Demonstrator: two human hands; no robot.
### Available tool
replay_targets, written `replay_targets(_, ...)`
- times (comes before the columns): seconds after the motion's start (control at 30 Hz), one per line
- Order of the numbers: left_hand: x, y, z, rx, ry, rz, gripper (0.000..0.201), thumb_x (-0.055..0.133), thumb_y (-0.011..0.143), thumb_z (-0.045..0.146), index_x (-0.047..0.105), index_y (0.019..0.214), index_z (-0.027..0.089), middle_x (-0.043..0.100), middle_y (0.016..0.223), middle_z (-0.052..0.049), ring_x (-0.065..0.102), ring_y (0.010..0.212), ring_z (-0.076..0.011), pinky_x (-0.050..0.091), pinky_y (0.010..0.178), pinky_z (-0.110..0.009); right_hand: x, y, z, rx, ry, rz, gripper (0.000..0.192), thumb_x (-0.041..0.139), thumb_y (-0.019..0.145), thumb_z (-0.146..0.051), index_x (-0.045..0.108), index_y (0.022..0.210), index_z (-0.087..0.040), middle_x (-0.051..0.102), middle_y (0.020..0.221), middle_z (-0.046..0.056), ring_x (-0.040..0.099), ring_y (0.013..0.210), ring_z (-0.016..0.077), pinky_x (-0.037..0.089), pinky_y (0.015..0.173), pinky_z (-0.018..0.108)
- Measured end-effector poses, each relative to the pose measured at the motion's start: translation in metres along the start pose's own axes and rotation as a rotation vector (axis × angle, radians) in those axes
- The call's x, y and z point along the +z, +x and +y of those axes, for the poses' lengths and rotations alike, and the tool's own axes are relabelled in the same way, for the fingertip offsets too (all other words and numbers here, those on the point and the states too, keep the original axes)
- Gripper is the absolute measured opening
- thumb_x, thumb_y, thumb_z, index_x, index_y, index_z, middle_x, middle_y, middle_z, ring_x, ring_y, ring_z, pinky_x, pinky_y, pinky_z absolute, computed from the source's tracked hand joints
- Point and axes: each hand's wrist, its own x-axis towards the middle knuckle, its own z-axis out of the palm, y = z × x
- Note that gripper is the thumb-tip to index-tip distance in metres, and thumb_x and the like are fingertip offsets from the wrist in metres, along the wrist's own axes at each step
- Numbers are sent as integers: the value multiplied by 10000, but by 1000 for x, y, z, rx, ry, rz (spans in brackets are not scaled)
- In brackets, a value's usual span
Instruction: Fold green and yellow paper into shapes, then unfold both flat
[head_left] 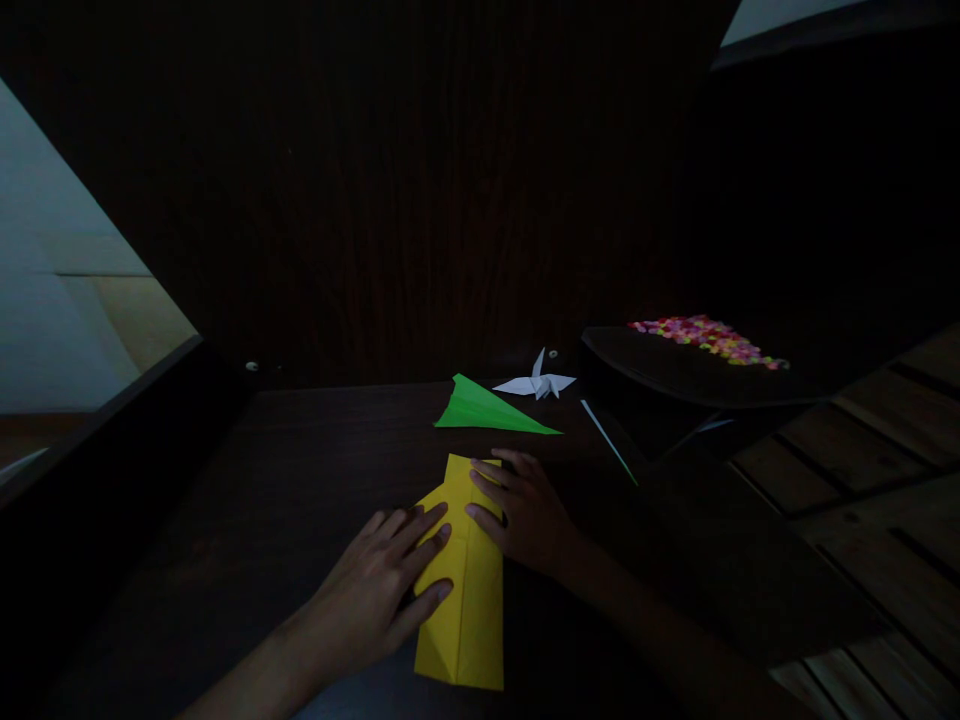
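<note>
Lying between hands (450, 555), yellow paper (465, 610)

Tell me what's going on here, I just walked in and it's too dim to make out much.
A person is pressing a partly folded yellow paper flat on a dark table. The left hand lies on its left edge, the right hand on its upper right. Beyond it lie a green folded paper and a white paper crane. To the right, a dark tray holds small colourful pieces.
</note>
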Motion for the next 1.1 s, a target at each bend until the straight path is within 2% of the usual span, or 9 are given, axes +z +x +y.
replay_targets(0.13,1,1,0,-1,13,-3,459,511,976,409,514,1403,240,523,1458,-90,545,1214,-308,462,987,-501,3,1,2,-29,-77,-37,312,568,931,-202,657,1230,-210,660,1283,49,488,1283,310,390,1052,527)
replay_targets(0.37,0,1,0,-19,17,-35,464,496,984,404,491,1415,233,488,1489,-83,532,1252,-316,462,1007,-531,8,5,8,-39,-111,-26,298,547,945,-191,663,1219,-188,668,1274,38,506,1277,322,404,1046,524)
replay_targets(0.47,2,1,2,1,0,-41,510,486,989,399,427,1453,197,454,1512,-103,448,1354,-317,389,1093,-578,7,6,7,-40,-121,-43,312,527,955,-194,649,1242,-181,654,1295,54,450,1338,319,387,1066,536)
replay_targets(0.6,7,0,2,13,-67,-34,578,474,999,380,308,1506,158,363,1561,-133,312,1449,-276,382,1136,-516,4,8,2,-27,-120,-106,366,499,962,-210,604,1306,-139,583,1384,85,353,1407,330,353,1102,556)
replay_targets(0.87,8,-1,-1,10,-66,-23,609,479,996,414,279,1516,168,317,1574,-154,305,1444,-289,403,1127,-487,-5,11,1,-22,-97,-252,490,413,988,-292,451,1445,-121,424,1522,65,210,1469,324,214,1184,573)
replay_targets(1.1,9,-1,-3,-4,-76,-56,611,453,1004,424,265,1524,165,291,1586,-143,282,1454,-284,377,1146,-483,-7,8,-2,-70,-102,-289,483,382,1000,-292,460,1434,-97,387,1543,86,136,1489,322,143,1209,578)
